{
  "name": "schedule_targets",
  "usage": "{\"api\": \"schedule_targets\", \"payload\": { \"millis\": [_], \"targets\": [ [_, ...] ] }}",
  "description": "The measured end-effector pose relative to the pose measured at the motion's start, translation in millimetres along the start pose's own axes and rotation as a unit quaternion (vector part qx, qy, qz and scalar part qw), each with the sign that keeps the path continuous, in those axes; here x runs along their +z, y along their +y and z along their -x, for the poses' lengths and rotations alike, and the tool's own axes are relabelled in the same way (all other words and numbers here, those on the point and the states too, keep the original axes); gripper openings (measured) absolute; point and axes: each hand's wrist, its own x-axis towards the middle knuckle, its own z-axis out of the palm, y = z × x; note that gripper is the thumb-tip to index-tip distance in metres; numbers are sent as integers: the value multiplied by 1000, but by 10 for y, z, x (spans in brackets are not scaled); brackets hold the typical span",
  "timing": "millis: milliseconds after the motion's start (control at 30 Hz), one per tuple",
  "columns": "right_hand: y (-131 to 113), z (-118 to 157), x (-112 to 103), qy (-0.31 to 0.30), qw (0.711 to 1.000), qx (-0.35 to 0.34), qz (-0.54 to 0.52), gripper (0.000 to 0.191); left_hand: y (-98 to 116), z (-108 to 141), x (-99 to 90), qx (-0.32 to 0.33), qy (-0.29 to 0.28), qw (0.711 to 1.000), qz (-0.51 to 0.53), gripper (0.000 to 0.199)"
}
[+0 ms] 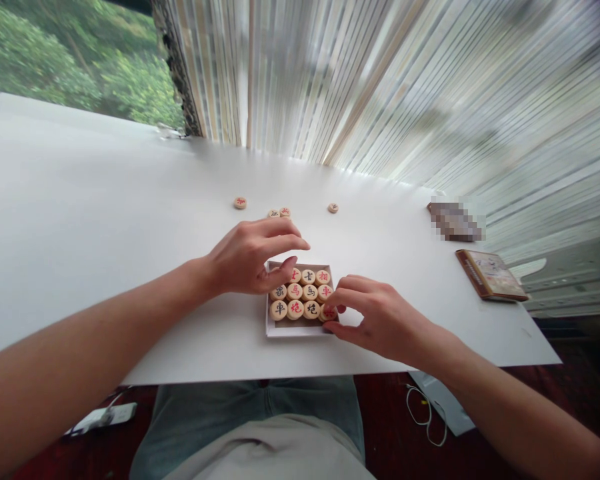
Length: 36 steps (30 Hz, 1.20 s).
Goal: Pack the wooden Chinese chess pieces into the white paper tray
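Observation:
A shallow white box (300, 331) sits near the table's front edge, with several round wooden chess pieces (295, 292) in rows inside it, marked in red or black. My right hand (375, 317) is at the box's right side, its thumb and fingers closed round a red-marked piece (329, 311) in the front right corner. Over the box's back left corner is my left hand (260, 257), thumb and fingers apart, with nothing between them; it hides part of the back row.
Beyond my left hand lie loose pieces (240, 203), and another piece (333, 208) is farther right. A brown box (492, 275) and a blurred-out item (456, 221) lie on the white table (105, 220) at right. Striped curtains (300, 80) hang behind.

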Motion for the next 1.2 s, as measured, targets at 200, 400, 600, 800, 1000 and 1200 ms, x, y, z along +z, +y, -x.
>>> {"api": "schedule_targets", "payload": {
  "millis": [200, 400, 600, 800, 1000, 1200],
  "targets": [
    [-1, -12, 10, 0, 1000, -18, 19, 9, -6, 2, 6, 3, 9, 1000, 1, 20],
    [-16, -1, 9, -1, 999, -24, 35, 9, 0, 6, 9, 1, 27, 1000, -4, 21],
    [39, -82, -240, 81, 997, -6, -2, 11, -130, -17, -105, -62, 90, 993, -44, 20],
    [519, -655, -639, 217, 964, 128, -86, 19, -457, 33, -227, -180, 158, 966, -98, 17],
    [940, -1361, -764, 315, 917, 185, -158, 9, -528, 68, -268, -311, 166, 932, -79, 23],
    [1182, -1456, -694, 145, 954, 254, -62, 23, -542, 121, -225, -332, 143, 929, -75, 20]
  ]
}}
